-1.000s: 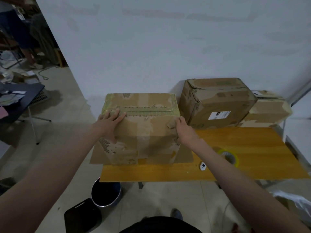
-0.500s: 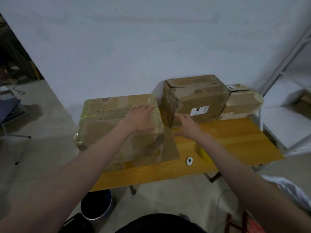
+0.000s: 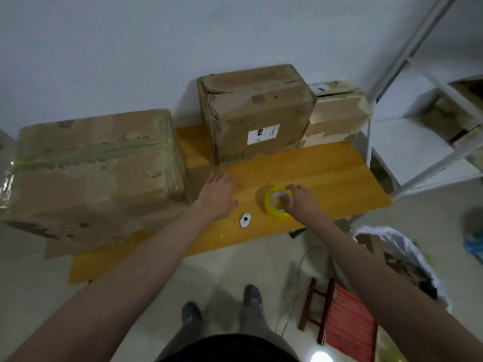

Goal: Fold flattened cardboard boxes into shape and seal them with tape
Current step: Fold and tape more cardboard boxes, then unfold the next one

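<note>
Three closed boxes (image 3: 94, 173) sit on the table (image 3: 326, 178), contents hidden; right hand (image 3: 302, 202) grips the tape roll (image 3: 277, 203), left hand (image 3: 218, 194) lies flat.

both arms stretched forward, forearms bare. left hand (image 3: 218, 193) flat, palm down, fingers straight and spread a little. right hand (image 3: 300, 201) lower and to the right, fingers curled round the tape roll (image 3: 277, 203), thumb side towards the left hand.
</note>
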A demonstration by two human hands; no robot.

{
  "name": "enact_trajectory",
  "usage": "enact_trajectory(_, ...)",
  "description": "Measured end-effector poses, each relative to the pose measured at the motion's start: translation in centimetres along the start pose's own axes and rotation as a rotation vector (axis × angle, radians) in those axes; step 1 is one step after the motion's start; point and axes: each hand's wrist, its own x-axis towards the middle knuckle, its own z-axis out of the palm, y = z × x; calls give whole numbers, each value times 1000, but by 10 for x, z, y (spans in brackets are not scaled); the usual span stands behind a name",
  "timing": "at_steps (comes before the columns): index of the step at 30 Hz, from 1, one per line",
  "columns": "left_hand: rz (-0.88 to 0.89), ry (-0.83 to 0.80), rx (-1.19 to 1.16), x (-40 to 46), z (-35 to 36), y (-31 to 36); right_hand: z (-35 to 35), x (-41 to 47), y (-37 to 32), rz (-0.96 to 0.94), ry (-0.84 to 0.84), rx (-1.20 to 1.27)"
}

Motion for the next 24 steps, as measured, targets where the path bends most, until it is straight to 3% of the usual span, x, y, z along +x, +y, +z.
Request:
enact_trajectory(5, -137, -74, -114, 14, 59, 3, 42, 37, 31, -37, -119, -132)
enact_trajectory(10, -202, -35, -163, 24, 111, -1, 92, 80, 49, -69, -187, -207)
enact_trajectory(16, -253, 54, -263, 30, 132, 4, 127, 105, 60, -125, -108, -295)
enact_trajectory(19, -236, 83, -336, 37, 124, 9, 122, 100, 54, -167, 1, -118)
enact_trajectory(24, -166, 107, -450, 51, 84, 12, 79, 75, 27, -208, -58, 306)
